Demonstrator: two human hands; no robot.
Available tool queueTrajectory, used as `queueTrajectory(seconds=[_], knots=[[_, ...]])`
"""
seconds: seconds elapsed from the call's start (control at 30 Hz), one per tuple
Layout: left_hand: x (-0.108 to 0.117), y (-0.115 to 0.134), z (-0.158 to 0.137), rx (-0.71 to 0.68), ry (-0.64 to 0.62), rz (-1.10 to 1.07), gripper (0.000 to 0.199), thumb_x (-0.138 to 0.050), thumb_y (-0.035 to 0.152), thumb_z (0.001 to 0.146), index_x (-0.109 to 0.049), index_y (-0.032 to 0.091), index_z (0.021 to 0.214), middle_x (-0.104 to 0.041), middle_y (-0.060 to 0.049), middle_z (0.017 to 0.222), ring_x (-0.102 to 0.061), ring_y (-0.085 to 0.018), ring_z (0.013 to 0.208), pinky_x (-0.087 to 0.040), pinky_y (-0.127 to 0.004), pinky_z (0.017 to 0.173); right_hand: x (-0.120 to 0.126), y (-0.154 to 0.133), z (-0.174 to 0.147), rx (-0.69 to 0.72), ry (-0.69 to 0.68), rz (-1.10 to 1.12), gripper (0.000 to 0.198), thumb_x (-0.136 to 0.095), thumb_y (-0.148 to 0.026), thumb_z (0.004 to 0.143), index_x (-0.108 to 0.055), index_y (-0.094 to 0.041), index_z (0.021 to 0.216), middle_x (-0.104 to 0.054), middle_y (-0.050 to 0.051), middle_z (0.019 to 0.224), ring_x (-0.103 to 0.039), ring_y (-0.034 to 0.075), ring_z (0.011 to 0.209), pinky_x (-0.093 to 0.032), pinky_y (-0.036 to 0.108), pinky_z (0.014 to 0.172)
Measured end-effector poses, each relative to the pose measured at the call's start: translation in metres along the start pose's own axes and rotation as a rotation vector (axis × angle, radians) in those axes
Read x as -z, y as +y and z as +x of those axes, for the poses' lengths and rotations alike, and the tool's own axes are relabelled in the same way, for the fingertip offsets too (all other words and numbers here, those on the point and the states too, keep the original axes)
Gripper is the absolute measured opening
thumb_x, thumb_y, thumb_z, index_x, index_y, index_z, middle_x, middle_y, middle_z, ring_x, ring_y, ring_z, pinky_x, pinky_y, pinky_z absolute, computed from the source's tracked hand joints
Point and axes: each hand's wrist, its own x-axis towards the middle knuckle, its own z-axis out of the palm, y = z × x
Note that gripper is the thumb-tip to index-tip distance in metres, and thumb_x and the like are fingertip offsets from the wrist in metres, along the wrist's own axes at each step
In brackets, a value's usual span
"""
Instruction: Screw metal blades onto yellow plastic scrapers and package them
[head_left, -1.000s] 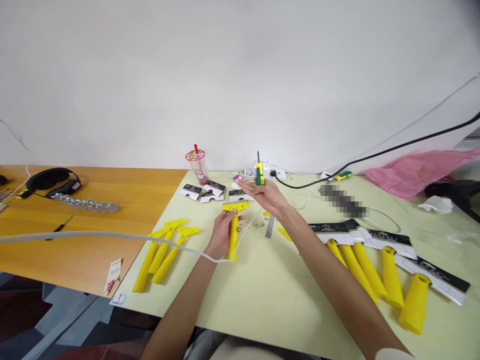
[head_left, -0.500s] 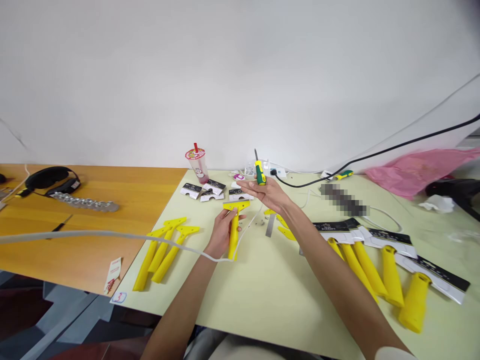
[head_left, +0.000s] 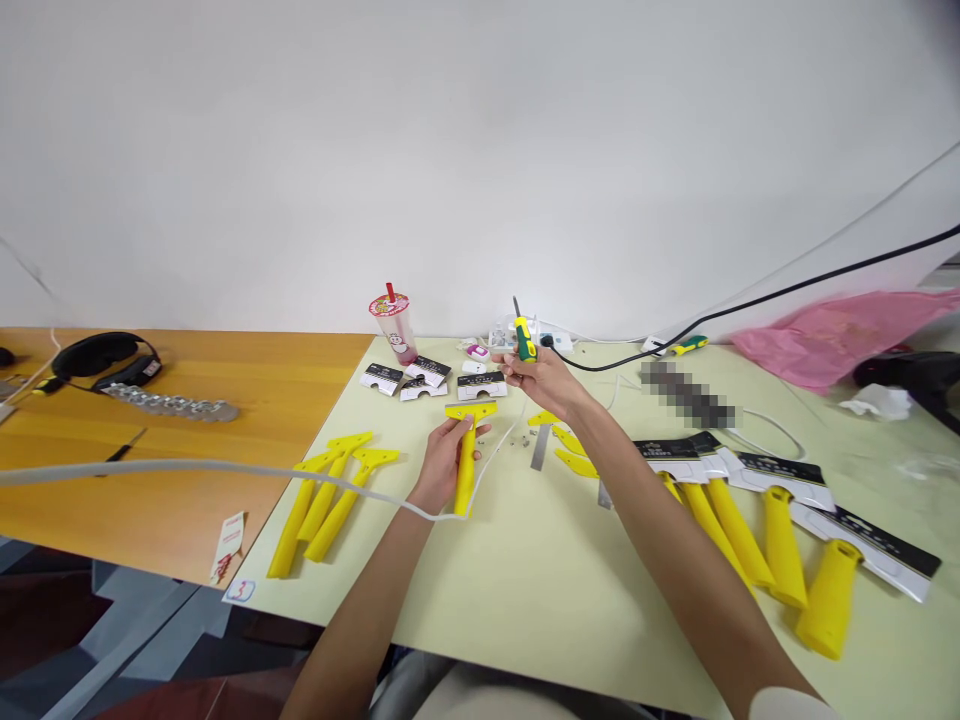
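Observation:
My left hand (head_left: 441, 462) is closed around the yellow handle of a scraper (head_left: 466, 470), held upright over the table with its T-shaped head and blade away from me. Farther back, my right hand (head_left: 546, 380) grips a screwdriver (head_left: 525, 342) with a green and yellow handle, its shaft pointing up. Its fingers are partly curled. Between and below the hands lie small metal screws (head_left: 525, 441), a flat metal blade (head_left: 540, 447) and loose yellow scraper head parts (head_left: 576, 464). My right forearm partly covers some of these.
Three yellow scrapers (head_left: 330, 505) lie at the left, yellow handles (head_left: 786, 545) and black-and-white cards (head_left: 870, 550) at the right. A drink cup (head_left: 395, 325) stands at the back near a power strip (head_left: 555, 342). A pale cable (head_left: 300, 482) crosses in front of my left forearm.
My right hand has drawn its stretched fingers in, and the screwdriver has shifted slightly right and tilted a little. My left hand keeps the scraper nearly in place.

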Motion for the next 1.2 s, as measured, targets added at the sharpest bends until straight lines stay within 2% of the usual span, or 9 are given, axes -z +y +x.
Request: queueTrajectory(seconds=[0.27,0.47,0.57,0.7,0.83,1.03,1.1,1.2], knots=[[0.0005,-0.0015,0.0004,0.010,-0.012,0.003,0.030,-0.092,0.031,0.079,-0.069,0.017,0.093,-0.074,-0.015,0.130,-0.079,-0.026,0.106,-0.045,-0.019,0.048,-0.0027,-0.0044,-0.0035,-0.006,-0.023,-0.057,0.028,-0.093,-0.016,0.081,-0.065,-0.018,0.078,-0.070,0.002,0.083,-0.055,0.011,0.072,-0.043,0.022,0.059],[0.0021,-0.0033,0.0023,0.006,-0.010,0.016,0.029,-0.092,0.031,0.080,-0.069,0.016,0.091,-0.074,-0.016,0.126,-0.079,-0.025,0.105,-0.047,-0.020,0.049,-0.0018,-0.0050,-0.0042,-0.031,-0.024,-0.078,0.020,-0.090,-0.021,0.084,-0.071,-0.017,0.085,-0.079,0.008,0.093,-0.067,0.014,0.079,-0.053,0.024,0.067],[0.0020,-0.0038,0.0027,0.010,-0.007,0.014,0.029,-0.092,0.031,0.081,-0.068,0.017,0.088,-0.075,-0.015,0.125,-0.078,-0.025,0.105,-0.047,-0.020,0.049,0.0002,-0.0033,-0.0025,-0.041,-0.023,-0.074,0.019,-0.086,-0.008,0.080,-0.070,-0.018,0.085,-0.082,0.009,0.098,-0.074,0.017,0.089,-0.061,0.027,0.078],[0.0017,-0.0028,0.0023,0.017,-0.005,0.016,0.028,-0.091,0.030,0.081,-0.069,0.017,0.090,-0.075,-0.015,0.126,-0.078,-0.025,0.108,-0.047,-0.020,0.050,0.0027,-0.0015,-0.0001,-0.061,-0.045,0.013,0.037,-0.072,0.012,0.070,-0.065,-0.021,0.085,-0.083,0.007,0.099,-0.080,0.021,0.098,-0.067,0.037,0.092],[0.0014,-0.0010,0.0012,0.015,-0.005,0.013,0.026,-0.090,0.028,0.082,-0.069,0.016,0.091,-0.073,-0.016,0.130,-0.077,-0.026,0.112,-0.048,-0.020,0.050,0.0029,-0.0028,-0.0012,-0.082,-0.070,0.031,0.041,-0.072,0.015,0.069,-0.066,-0.019,0.091,-0.085,0.012,0.106,-0.082,0.026,0.109,-0.065,0.045,0.107],[0.0007,-0.0008,0.0008,0.016,-0.005,0.009,0.022,-0.087,0.027,0.084,-0.069,0.016,0.091,-0.072,-0.016,0.134,-0.077,-0.026,0.114,-0.048,-0.019,0.050,0.0002,-0.0064,-0.0065,-0.045,-0.129,-0.110,0.030,-0.079,0.005,0.076,-0.069,-0.019,0.090,-0.085,0.013,0.115,-0.079,0.029,0.119,-0.062,0.047,0.114],[0.0009,-0.0003,0.0012,0.009,-0.001,-0.006,0.022,-0.087,0.026,0.084,-0.069,0.016,0.091,-0.072,-0.016,0.134,-0.076,-0.026,0.115,-0.047,-0.019,0.049,-0.0005,-0.0079,-0.0078,-0.032,-0.139,-0.116,0.025,-0.085,-0.004,0.080,-0.069,-0.019,0.090,-0.085,0.014,0.115,-0.079,0.030,0.119,-0.063,0.047,0.112],[0.0019,0.0022,0.0018,-0.027,0.009,-0.051,0.023,-0.087,0.027,0.085,-0.068,0.017,0.093,-0.071,-0.014,0.133,-0.076,-0.026,0.117,-0.046,-0.019,0.048,0.0005,-0.0100,-0.0081,-0.025,-0.157,-0.114,0.029,-0.092,-0.019,0.081,-0.064,-0.020,0.088,-0.084,0.015,0.112,-0.081,0.029,0.110,-0.066,0.044,0.100]])
